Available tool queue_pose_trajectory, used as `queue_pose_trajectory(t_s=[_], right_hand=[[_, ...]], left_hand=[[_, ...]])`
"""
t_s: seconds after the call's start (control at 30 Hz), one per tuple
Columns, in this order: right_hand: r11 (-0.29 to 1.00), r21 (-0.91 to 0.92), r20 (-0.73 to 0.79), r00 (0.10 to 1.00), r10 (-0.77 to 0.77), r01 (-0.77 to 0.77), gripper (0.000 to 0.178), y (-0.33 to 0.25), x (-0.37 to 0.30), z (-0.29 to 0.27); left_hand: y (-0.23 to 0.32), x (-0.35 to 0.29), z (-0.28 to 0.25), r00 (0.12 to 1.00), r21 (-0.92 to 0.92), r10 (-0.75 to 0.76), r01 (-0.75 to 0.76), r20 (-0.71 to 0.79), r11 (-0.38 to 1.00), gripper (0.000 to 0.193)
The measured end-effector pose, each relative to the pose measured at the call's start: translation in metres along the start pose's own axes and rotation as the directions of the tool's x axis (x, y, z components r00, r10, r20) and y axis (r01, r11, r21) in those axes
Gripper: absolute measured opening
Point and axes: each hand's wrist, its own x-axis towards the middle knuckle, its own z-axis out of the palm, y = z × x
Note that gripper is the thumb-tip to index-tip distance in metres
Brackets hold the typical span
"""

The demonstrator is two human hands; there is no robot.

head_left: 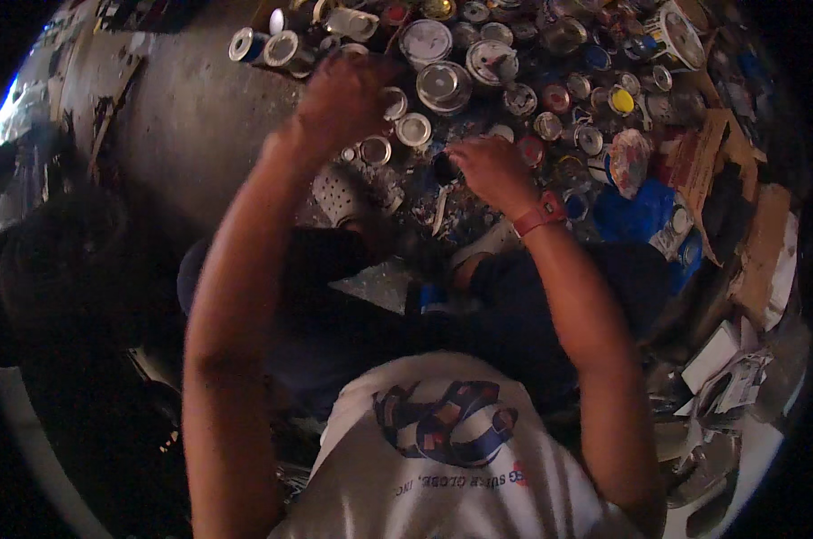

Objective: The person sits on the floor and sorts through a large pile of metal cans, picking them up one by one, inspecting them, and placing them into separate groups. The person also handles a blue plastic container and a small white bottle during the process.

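My left hand (343, 99) reaches over the left side of a crowd of paint cans, smeared by motion, so its fingers and anything in them cannot be made out. Just beside it are a can with a pale lid (394, 103) and another silver-lidded can (413, 130). My right hand (493, 169), with a red watch (541, 214) on the wrist, is lower and to the right. Its fingers are bent and drawn together at the edge of a dark round thing (443, 168), perhaps an open can. What they pinch, if anything, is too dark to tell.
Cans of several sizes crowd the far floor, including a large one (444, 87) and one with a yellow top (621, 101). A blue plastic bag (632, 220) and torn cardboard (707, 171) lie at right. Below my hands, paint-spattered scraps surround a perforated clog (336, 198).
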Motion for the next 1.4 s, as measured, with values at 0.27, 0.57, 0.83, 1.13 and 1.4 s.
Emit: queue_pose_trajectory(t_s=[0.27,0.57,0.83,1.13,1.4], right_hand=[[0.999,0.016,0.127,0.991,0.030,-0.032,0.024,-0.010,-0.002,-0.007],[0.987,0.004,0.185,0.970,0.160,-0.164,0.022,-0.020,-0.003,-0.008],[0.982,-0.025,0.154,0.970,0.187,-0.186,0.026,-0.009,0.003,0.003],[0.781,0.138,0.188,0.790,0.583,-0.609,0.048,0.020,0.015,0.006],[0.665,0.191,0.210,0.691,0.691,-0.722,0.060,0.020,0.017,0.013]], left_hand=[[0.006,-0.082,-0.117,0.985,-0.045,-0.169,0.168,-0.022,0.985,0.047],[-0.012,-0.113,-0.116,0.885,-0.138,-0.428,0.455,0.184,0.880,0.051],[-0.029,-0.119,-0.108,0.914,-0.042,-0.405,0.405,0.009,0.913,0.048],[-0.010,-0.114,-0.031,0.937,0.017,-0.261,0.264,0.232,0.964,0.038],[-0.034,-0.123,0.114,0.757,0.172,-0.195,0.111,0.623,0.979,0.042]])
